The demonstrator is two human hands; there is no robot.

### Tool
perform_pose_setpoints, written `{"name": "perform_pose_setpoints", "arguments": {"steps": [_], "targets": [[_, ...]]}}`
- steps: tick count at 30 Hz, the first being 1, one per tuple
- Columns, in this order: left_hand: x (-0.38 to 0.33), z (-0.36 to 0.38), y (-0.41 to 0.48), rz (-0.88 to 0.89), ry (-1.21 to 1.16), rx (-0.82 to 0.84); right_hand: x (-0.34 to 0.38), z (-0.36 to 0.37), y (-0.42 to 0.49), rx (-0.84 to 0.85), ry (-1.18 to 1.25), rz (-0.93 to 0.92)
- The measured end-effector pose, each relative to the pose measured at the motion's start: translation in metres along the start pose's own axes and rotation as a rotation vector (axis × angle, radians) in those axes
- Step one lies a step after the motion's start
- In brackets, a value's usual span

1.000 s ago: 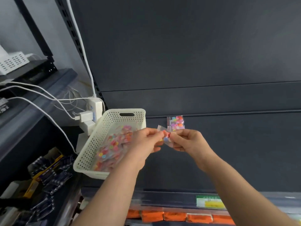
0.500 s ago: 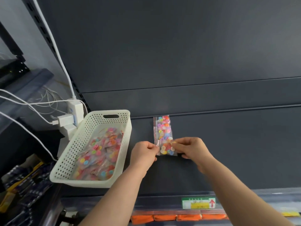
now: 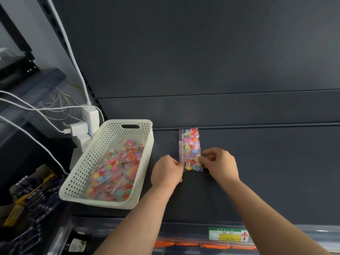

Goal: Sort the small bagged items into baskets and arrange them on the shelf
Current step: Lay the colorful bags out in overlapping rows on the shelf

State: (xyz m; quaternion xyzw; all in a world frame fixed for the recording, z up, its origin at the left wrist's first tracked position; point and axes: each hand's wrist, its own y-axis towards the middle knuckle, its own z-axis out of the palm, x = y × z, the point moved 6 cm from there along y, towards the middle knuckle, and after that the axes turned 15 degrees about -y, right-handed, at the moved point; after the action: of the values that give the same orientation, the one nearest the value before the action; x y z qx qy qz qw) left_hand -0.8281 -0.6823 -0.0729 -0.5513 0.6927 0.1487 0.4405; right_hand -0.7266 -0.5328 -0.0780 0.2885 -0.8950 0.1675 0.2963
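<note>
The left hand (image 3: 166, 172) pinches the left edge of a small clear bag (image 3: 193, 163) of coloured buttons. The right hand (image 3: 219, 162) pinches its right edge, and the fingers are curled on both sides. The bag seems to lie flat on the dark shelf (image 3: 266, 172), directly between the two hands. It is the nearest piece of a row of similar bags (image 3: 190, 140), which overlap and run straight away from the person toward the back panel (image 3: 202, 52). The white basket (image 3: 81, 173), holding many more bags, stands to the left, so the left hand is nearer to it. The next bag probably comes from there.
</note>
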Motion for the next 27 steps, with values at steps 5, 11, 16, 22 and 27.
{"name": "perform_pose_setpoints", "arguments": {"steps": [5,11,16,22,27], "targets": [[-0.017,-0.022,-0.01,0.149,0.005,-0.024,0.02,-0.012,-0.008,-0.123,-0.238,-0.133],[-0.031,-0.102,-0.02,0.313,0.069,-0.166,0.084,-0.008,-0.027,-0.174,-0.432,-0.415],[0.014,-0.163,-0.01,0.181,0.188,-0.179,0.127,0.016,-0.048,-0.144,-0.508,-0.628],[0.051,-0.179,-0.007,0.054,0.257,-0.038,0.159,0.04,-0.07,-0.123,-0.486,-0.781],[0.063,-0.161,-0.003,-0.006,0.497,0.051,0.164,0.048,-0.077,-0.128,-0.485,-0.809]]}}
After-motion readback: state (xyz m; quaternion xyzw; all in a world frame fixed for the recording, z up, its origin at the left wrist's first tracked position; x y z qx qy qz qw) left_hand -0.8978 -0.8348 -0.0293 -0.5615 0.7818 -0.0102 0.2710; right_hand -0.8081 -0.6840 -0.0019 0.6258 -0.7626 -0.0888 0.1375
